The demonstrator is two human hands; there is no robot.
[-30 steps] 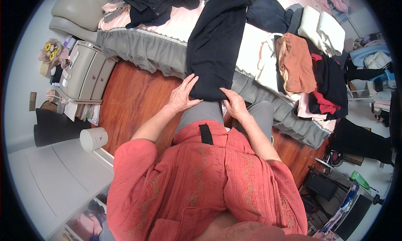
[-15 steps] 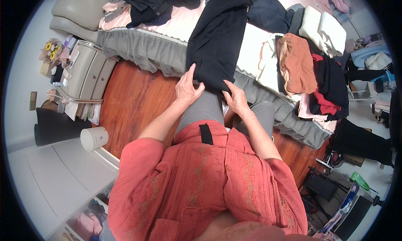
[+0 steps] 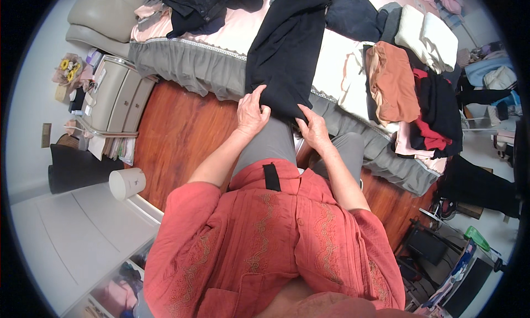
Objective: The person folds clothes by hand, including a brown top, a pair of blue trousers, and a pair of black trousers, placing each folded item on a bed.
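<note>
A pair of black trousers point(image 3: 287, 47), folded lengthwise, stretches from the bed's pink-white top over its near edge toward my knees. My left hand point(image 3: 254, 112) grips the near left corner of the cloth, thumb and fingers closed on it. At the near right corner, my right hand point(image 3: 313, 128) pinches the edge between thumb and fingers. The near end of the trousers hangs just above my grey-clad left leg point(image 3: 270, 141). Parts of my fingertips are hidden by the black cloth.
Right of the trousers, the bed holds a folded rust-brown garment point(image 3: 393, 80), white knitwear point(image 3: 425, 36) and black and red clothes point(image 3: 439, 108). Dark clothes point(image 3: 199, 9) lie at the far left. A grey ruffled bed skirt point(image 3: 187, 64) borders the wood floor point(image 3: 176, 136). A drawer cabinet point(image 3: 118, 100) stands left.
The near edge of the trousers is drawn slightly tighter between my hands. My left hand has shifted a little to the right, and the view has turned slightly.
</note>
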